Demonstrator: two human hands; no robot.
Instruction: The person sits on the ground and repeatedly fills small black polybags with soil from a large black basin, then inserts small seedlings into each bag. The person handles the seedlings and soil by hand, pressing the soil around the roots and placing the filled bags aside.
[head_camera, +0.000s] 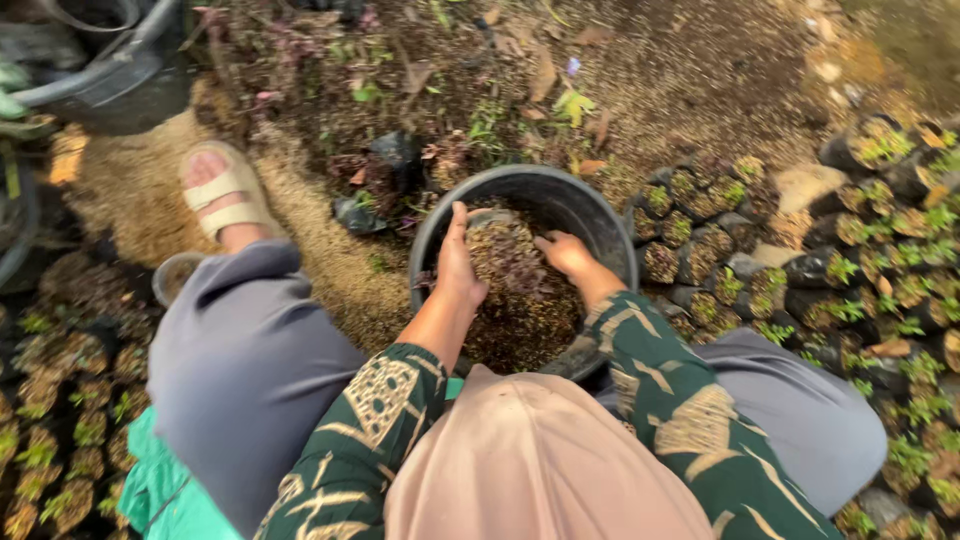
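Note:
A black round bucket (560, 187) stands on the ground between my knees, partly filled with brown soil mix. Inside it a small planting bag (505, 255) full of the same mix stands upright. My left hand (458, 262) presses flat against the bag's left side. My right hand (566, 254) rests on its right side, fingers curled on the soil. Both forearms wear dark green patterned sleeves.
Rows of small black bags with green seedlings (880, 260) crowd the right, and more bags (60, 420) lie at the lower left. My sandalled foot (222, 195) rests on husk-strewn ground. A grey watering can (100, 70) sits top left. Empty black bags (385, 165) lie behind the bucket.

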